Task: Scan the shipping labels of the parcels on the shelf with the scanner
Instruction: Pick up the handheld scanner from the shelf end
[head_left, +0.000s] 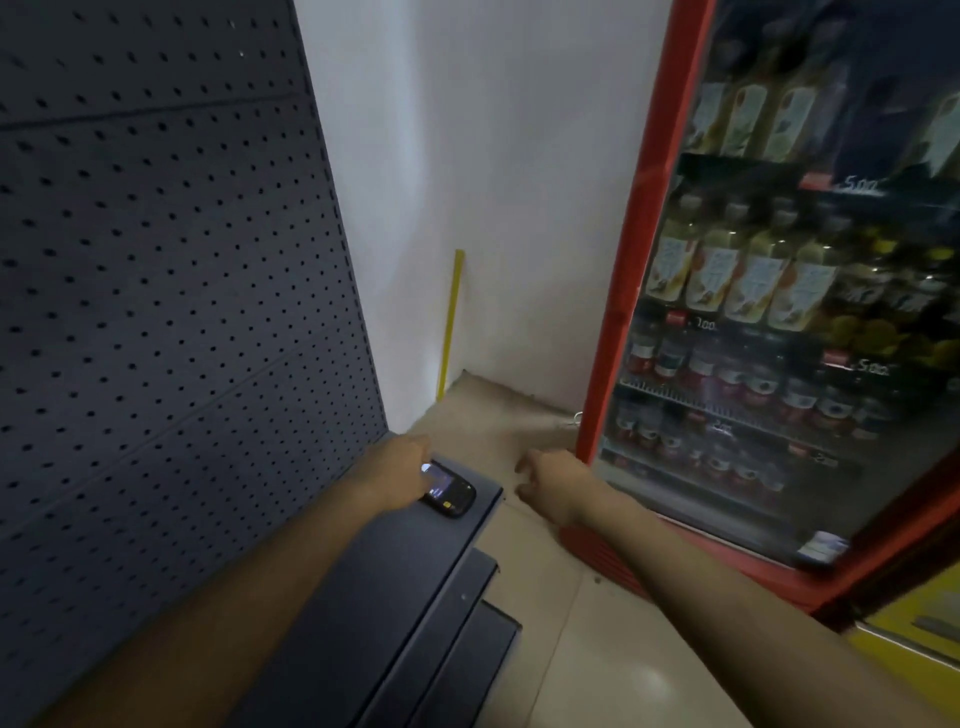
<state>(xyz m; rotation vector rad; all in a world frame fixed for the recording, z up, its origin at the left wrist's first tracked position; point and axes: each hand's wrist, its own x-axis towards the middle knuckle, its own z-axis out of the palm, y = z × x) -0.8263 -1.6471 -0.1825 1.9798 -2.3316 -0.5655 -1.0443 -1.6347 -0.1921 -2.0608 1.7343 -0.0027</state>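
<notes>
On the dark shelf (415, 561), the left hand (400, 467) grips a black, lit-screen scanner (449, 491); the right hand (545, 475) hangs loose.

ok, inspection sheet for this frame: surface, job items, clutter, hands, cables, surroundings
Surface: dark metal shelf with stepped lower tiers, fronting a perforated back panel.
Job's things: scanner, screen lit, lying at the shelf's far end. No parcels or labels seen.
Clutter: nothing seen on the shelf besides the scanner.
Hands: left hand is on the scanner's near end; grip not clear. Right hand hangs over the floor with loosely curled fingers, holding nothing.
Cables: nothing seen for certain.
Surroundings: red-framed drinks fridge stocked with bottles to the right, white wall behind, yellow strip leaning in the corner, tiled floor.
</notes>
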